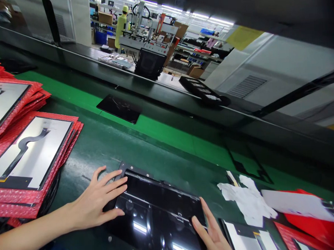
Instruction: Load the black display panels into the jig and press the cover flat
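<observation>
A glossy black panel in a dark frame lies flat on the green bench in front of me. My left hand rests on its left edge, fingers spread and lying flat over the frame corner. My right hand lies on the panel's right side, fingers stretched out and pointing up along the edge. Neither hand grips anything.
Stacks of red bubble bags topped with silver panels stand at the left. Another black panel lies on the green conveyor belt. White paper scraps and red bags sit at the right. A black tray rests on the far rail. A person in yellow works in the background.
</observation>
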Tool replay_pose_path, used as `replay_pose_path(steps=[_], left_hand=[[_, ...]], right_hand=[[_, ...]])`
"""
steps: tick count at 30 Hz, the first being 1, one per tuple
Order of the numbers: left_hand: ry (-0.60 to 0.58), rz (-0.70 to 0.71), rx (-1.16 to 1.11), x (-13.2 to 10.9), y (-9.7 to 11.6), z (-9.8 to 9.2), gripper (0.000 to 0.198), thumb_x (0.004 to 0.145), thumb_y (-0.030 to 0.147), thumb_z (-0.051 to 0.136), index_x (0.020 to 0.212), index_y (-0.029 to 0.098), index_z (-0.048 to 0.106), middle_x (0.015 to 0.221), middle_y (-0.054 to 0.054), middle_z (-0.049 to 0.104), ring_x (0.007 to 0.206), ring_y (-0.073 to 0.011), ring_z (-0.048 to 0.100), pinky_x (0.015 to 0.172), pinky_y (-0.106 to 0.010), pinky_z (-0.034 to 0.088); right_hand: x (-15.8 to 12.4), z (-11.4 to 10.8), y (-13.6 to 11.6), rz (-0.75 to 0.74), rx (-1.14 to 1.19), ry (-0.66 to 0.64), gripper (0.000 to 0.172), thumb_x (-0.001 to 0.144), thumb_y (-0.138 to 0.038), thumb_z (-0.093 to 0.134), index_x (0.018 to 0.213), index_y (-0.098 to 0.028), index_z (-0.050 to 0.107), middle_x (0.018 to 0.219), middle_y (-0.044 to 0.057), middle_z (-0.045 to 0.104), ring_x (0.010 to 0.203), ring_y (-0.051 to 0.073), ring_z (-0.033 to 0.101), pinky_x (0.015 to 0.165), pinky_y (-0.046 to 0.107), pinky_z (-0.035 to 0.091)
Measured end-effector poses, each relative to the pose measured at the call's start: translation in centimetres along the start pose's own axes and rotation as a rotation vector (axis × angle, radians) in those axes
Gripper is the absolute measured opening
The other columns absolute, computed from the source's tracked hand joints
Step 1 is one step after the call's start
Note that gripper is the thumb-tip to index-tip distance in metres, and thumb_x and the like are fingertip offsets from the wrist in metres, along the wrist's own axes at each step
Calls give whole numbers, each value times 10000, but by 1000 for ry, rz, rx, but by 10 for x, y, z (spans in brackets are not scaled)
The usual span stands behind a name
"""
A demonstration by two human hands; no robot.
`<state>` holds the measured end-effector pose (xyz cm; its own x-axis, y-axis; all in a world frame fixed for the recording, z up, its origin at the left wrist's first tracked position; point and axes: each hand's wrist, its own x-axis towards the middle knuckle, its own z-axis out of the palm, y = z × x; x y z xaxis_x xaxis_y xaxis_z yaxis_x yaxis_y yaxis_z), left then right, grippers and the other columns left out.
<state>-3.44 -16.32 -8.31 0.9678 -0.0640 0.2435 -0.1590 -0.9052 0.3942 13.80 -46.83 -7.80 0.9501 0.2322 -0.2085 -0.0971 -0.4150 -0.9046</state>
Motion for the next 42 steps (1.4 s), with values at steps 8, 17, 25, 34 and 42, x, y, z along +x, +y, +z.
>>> replay_pose_path(steps=[8, 17, 25, 34, 42], left_hand=[[29, -8, -32, 2, 2, -3, 605, 928, 433, 596, 1479, 274, 404, 1468, -91, 520, 1447, -306, 341, 1175, -627, 100], [89, -170, -83, -1, -3, 5, 505, 985, 356, 505, 1473, 259, 418, 1574, -110, 361, 1503, -300, 213, 1161, -585, 277], [-28, -139, -115, -2, 0, 6, 470, 1038, 290, 349, 1504, 241, 370, 1628, -92, 230, 1532, -253, 37, 1226, -568, 147], [-122, -66, -152, -5, -2, 2, 627, 978, 399, 516, 1545, 293, 272, 1643, -97, -91, 1502, -350, -103, 1189, -651, 111], [-199, -15, -6, 0, -3, -5, 851, 868, 574, 607, 1560, 255, 227, 1632, -206, 16, 1490, -395, -102, 1157, -699, 86]], right_hand=[[-2, 2, -3, -24, -39, 14, 789, 835, -590, 618, 1516, -283, 364, 1599, -21, 315, 1494, 266, 184, 1218, 408, 106], [-1, 3, -4, 35, -22, 10, 842, 802, -601, 656, 1523, -290, 350, 1597, -32, 305, 1492, 261, 181, 1202, 420, 206], [-12, 8, -16, 70, 4, 63, 863, 737, -565, 735, 1496, -338, 393, 1592, -55, 317, 1485, 265, 210, 1216, 406, 163], [-22, 14, -29, 96, -24, 138, 931, 674, -626, 751, 1489, -330, 410, 1583, -33, 340, 1476, 286, 248, 1223, 441, 159], [-20, 9, -8, -22, -131, 168, 755, 757, -576, 706, 1390, -212, 512, 1169, 61, 672, 1081, 306, 628, 908, 427, 536]])
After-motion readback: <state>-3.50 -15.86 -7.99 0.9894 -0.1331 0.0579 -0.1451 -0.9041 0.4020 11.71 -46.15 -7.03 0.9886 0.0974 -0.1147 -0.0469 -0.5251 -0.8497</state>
